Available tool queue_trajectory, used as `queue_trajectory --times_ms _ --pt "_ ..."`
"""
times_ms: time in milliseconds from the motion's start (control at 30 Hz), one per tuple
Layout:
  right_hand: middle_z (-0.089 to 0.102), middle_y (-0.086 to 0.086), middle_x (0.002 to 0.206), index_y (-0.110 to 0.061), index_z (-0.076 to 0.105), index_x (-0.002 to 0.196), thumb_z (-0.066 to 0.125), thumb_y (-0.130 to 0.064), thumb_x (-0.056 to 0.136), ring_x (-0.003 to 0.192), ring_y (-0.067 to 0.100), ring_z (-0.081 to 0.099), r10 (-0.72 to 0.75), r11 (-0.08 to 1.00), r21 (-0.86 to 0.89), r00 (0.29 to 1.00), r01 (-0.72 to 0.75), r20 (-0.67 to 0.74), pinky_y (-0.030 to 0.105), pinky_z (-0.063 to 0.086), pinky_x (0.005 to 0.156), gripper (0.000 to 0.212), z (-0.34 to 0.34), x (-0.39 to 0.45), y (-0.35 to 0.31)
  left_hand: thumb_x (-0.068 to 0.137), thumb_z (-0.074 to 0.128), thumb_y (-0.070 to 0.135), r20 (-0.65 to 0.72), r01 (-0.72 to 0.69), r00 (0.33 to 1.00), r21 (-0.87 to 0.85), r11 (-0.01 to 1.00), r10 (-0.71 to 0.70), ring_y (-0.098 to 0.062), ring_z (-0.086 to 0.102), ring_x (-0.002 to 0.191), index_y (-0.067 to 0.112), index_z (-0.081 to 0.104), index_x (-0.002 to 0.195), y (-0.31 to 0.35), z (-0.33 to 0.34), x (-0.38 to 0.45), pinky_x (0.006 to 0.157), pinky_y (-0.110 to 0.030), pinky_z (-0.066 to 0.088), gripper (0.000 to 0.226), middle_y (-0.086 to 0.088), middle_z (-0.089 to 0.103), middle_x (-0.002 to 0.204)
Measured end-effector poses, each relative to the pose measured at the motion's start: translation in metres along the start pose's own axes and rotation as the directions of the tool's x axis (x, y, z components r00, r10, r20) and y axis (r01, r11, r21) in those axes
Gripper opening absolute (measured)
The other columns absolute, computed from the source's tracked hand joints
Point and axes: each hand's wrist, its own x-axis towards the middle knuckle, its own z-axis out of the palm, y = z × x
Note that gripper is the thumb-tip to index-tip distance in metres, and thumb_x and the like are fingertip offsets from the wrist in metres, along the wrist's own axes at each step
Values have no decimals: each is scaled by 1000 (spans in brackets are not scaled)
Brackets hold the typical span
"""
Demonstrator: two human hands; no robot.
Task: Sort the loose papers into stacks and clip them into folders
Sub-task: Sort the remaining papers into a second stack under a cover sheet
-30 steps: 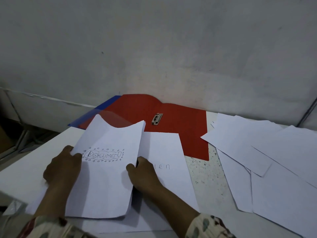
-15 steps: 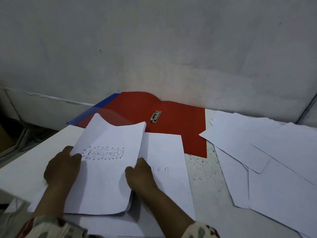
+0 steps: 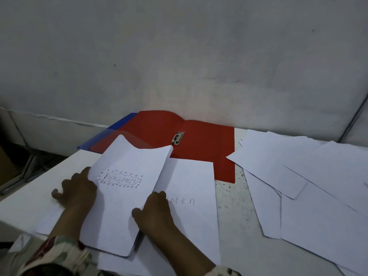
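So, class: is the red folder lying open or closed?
Open. The red folder lies spread flat against the wall, its inner face up, with the metal clip exposed near its middle crease.

- We see a small stack of white papers (image 3: pixel 119 206) with "DOKUMEN" drawn in a bubble ringed by little hearts on the top sheet; its far edge curls up, near end on the surface.
- A single white sheet (image 3: pixel 191 188) lies flat just right of the stack, partly under it, with handwritten "...umen" showing.
- A red folder (image 3: pixel 207 140) lies open and flat against the wall, with a metal clip (image 3: pixel 177 138) at its middle fold.
- A blue folder (image 3: pixel 111 132) pokes out from under the red one's left side.
- Loose white papers (image 3: pixel 298 176) are spread overlapping at the right, all blank side up.
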Motion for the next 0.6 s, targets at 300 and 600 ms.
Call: queue_trajectory --times_ms 300,600 --pt "51 11 117 -11 48 89 58 -29 82 109 26 54 53 979 195 999 -52 -3 25 43 81 22 -7 -2 5 98 29 37 -132 -112 987 -177 978 89 -31 22 140 21 31 144 13 -7 -31 105 -66 -12 49 -14 34 148" --pt "51 -2 74 -11 57 88 57 -21 88 61 4 46 -56 965 261 993 27 106 10 38 54 10 -23 -19 20 92 43 45 -65 -333 943 -126 934 327 -21 25 141 28 50 130 62 -4 -101 109 -61 -10 42 -1 39 147"
